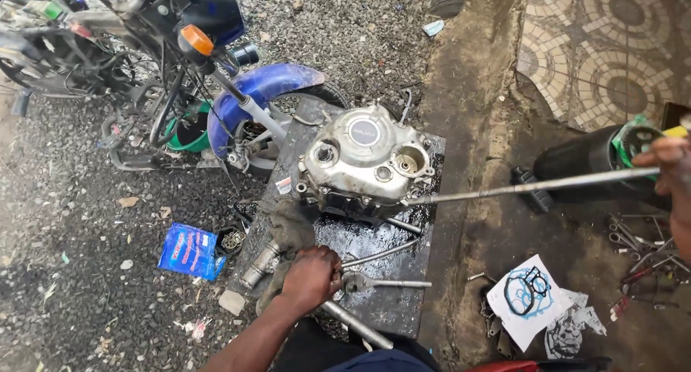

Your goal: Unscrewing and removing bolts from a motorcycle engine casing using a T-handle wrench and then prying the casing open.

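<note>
Resting on an oily metal plate [403, 300], engine casing [366, 162], silver, dull, rounded. Left hand [311, 275] below it, closed on a ratchet wrench [381, 282], beside a grimy rag [289, 228]. Right hand [673, 163] far right, gripping a long steel rod [533, 187] reaching the casing. Around: blue motorcycle [216, 91] on gravel, blue packet [190, 250], gasket sheet [525, 296], loose spanners [640, 250].

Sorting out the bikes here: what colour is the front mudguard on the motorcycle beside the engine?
Blue; the front mudguard shows clearly in the head view.
</note>
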